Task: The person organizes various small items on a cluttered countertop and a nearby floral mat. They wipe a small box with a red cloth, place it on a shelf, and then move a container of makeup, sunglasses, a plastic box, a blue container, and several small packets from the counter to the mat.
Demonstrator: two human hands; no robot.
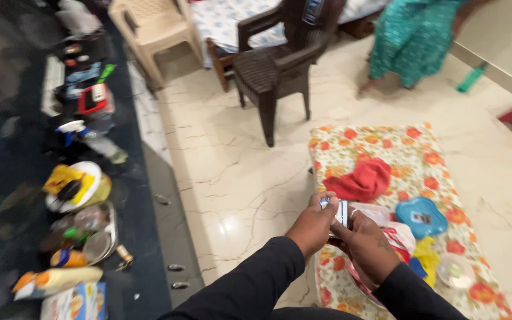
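Note:
Both my hands meet over the near end of a floral mat (398, 151) on the floor. My left hand (311, 227) and my right hand (367, 248) together grip a small white and blue packet (338, 208), held upright between the fingers. Both arms wear black sleeves. Below my right hand lie a red and white packet (399, 237) and a yellow item (426, 256). A red cloth (362, 181) lies crumpled just beyond the hands.
A blue lid (422, 217) and a clear round container (456, 271) rest on the mat. A dark counter (143, 225) on the left carries bottles, jars and boxes. A brown plastic chair (280, 65) and a beige chair (155, 29) stand beyond. A person in teal clothing (413, 38) stands far right.

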